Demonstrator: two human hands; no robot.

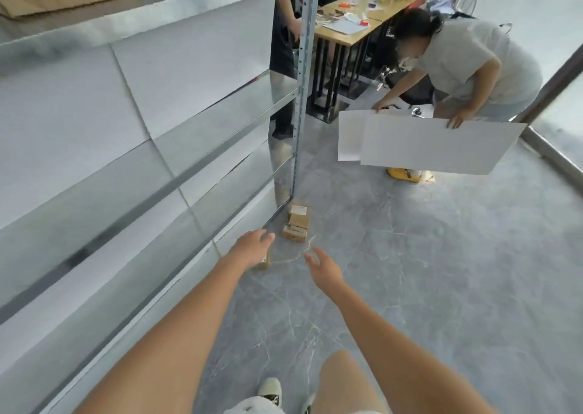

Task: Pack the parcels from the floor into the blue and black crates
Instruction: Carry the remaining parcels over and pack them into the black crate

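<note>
Parcels: three small brown cardboard boxes (297,223) lie in a row on the grey marbled floor (441,271), right at the foot of the metal shelving upright (303,92). White labels on their tops, print too small and blurred to read. A fourth small brown parcel (264,259) sits nearer, beside the shelf's bottom rail, mostly hidden under the left hand; a white label with dark print shows on its side, unreadable.

Left hand (250,249) reaches out over that nearer parcel, fingers loosely extended and slightly apart, holding nothing; cannot tell if it touches the box. Right hand (325,267) stretched forward above bare floor, fingers spread and relaxed, empty, well short of the row of three.

Another person (467,63) bends over on the right, holding large white sheets (419,144) by the top edge. Behind, a cluttered wooden desk (353,19). No crates in view.
</note>
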